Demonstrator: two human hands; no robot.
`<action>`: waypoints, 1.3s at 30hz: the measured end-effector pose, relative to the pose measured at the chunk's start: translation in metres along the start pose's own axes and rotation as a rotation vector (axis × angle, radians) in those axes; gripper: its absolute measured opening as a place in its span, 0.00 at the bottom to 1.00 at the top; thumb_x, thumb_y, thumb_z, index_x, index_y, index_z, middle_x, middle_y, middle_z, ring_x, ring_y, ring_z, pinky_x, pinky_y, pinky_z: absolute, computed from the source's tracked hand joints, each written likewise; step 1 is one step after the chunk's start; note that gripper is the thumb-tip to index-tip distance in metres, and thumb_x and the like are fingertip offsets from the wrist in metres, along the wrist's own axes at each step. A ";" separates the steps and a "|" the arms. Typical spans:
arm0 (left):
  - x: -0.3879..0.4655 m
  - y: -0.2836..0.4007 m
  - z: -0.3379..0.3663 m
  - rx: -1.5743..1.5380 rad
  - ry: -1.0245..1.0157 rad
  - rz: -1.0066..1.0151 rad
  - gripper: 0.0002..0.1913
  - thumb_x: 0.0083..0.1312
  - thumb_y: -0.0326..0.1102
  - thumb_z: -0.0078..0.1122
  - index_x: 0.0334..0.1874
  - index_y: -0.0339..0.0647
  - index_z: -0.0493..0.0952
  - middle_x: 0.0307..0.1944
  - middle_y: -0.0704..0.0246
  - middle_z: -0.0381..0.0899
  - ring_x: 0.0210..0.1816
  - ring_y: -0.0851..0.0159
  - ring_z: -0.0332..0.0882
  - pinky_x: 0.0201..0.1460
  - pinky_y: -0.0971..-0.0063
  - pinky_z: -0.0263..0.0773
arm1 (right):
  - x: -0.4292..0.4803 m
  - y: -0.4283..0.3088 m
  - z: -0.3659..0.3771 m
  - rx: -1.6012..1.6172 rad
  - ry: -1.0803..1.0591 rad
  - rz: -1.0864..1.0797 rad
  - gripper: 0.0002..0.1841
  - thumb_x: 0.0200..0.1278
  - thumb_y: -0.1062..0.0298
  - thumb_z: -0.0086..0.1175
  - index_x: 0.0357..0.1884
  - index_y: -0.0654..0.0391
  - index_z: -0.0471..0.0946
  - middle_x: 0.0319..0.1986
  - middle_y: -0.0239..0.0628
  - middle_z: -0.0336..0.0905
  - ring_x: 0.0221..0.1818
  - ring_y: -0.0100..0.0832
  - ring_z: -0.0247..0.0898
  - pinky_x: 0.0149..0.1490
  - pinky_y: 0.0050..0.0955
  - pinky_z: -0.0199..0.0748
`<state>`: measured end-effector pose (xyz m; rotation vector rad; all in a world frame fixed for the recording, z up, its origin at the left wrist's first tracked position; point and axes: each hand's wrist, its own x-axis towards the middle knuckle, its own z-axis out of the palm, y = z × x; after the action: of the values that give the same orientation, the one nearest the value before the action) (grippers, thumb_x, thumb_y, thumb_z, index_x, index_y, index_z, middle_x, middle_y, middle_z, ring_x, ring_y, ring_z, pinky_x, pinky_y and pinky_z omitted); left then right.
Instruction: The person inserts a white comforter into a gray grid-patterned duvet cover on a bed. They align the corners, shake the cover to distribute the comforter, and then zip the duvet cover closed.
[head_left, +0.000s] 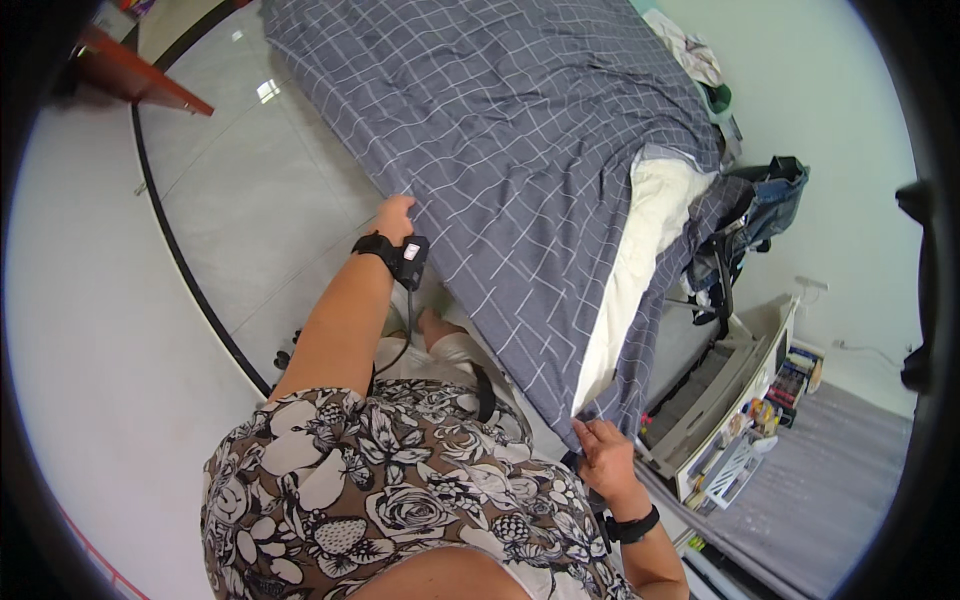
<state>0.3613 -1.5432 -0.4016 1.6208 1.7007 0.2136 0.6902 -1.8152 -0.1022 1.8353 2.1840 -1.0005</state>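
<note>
A dark grey duvet cover with a white grid pattern (487, 150) spreads before me, with a white inner quilt (630, 262) showing through a long opening on its right side. My left hand (395, 217) is at the cover's near left edge, fingers curled against the cloth; a black strap with a small box sits on that wrist. The cover's near corner is pinched in my right hand (602, 455), just below the lower end of the white strip. Whether the left fingers grip the cloth cannot be told.
At the right stand a folding chair with clothes (772, 202) and a white desk (750, 420) holding books, packages and a white basket (731, 472). A grey curtain (832, 472) hangs beyond. A reddish-brown door (150, 79) is at upper left, over a tiled floor (247, 202).
</note>
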 end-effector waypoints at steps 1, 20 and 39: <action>0.002 -0.006 0.000 0.004 0.014 0.060 0.21 0.59 0.29 0.54 0.55 0.32 0.70 0.51 0.52 0.75 0.52 0.53 0.74 0.54 0.64 0.67 | 0.000 0.008 0.007 0.084 -0.017 0.021 0.28 0.35 0.78 0.54 0.48 0.57 0.76 0.35 0.39 0.73 0.39 0.42 0.71 0.42 0.35 0.73; -0.077 0.139 -0.088 -1.588 -0.038 -0.850 0.33 0.66 0.58 0.46 0.65 0.39 0.60 0.61 0.61 0.67 0.57 0.57 0.70 0.61 0.58 0.66 | 0.317 0.215 0.104 1.807 -0.015 0.987 0.61 0.42 0.21 0.51 0.68 0.62 0.48 0.61 0.48 0.57 0.59 0.42 0.59 0.58 0.63 0.49; -0.071 0.127 -0.096 -1.531 -0.110 -0.790 0.53 0.50 0.79 0.37 0.70 0.45 0.50 0.66 0.61 0.59 0.64 0.56 0.61 0.64 0.56 0.61 | 0.257 0.119 -0.093 1.671 0.221 0.718 0.21 0.49 0.66 0.63 0.46 0.63 0.76 0.41 0.39 0.77 0.42 0.34 0.73 0.52 0.33 0.71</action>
<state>0.3951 -1.5493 -0.2308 -0.1582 1.2718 0.7475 0.7614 -1.5442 -0.2032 2.7988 0.0730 -2.7108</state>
